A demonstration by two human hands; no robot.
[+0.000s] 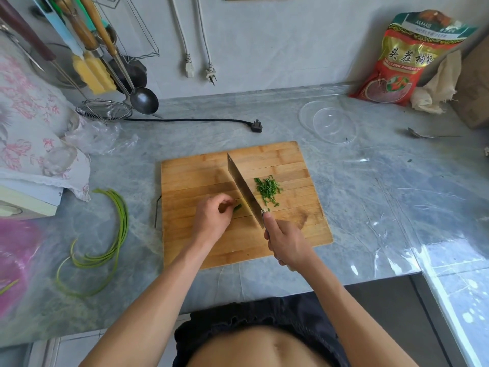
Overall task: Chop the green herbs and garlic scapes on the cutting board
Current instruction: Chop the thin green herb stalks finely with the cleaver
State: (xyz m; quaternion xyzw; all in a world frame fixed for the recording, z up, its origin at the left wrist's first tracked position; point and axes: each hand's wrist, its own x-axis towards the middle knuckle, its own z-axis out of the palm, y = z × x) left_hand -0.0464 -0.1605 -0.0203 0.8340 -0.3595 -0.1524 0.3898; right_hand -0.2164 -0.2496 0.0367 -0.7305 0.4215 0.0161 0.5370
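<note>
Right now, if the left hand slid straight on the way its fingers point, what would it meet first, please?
Probably the flat of the cleaver blade: the left hand pinches a herb stub whose tip lies just short of it, though depth is unclear.

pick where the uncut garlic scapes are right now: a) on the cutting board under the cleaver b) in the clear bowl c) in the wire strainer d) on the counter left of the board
d: the long garlic scapes lie curled on the counter, left of the cutting board; only the chopped herbs lie on the board.
</note>
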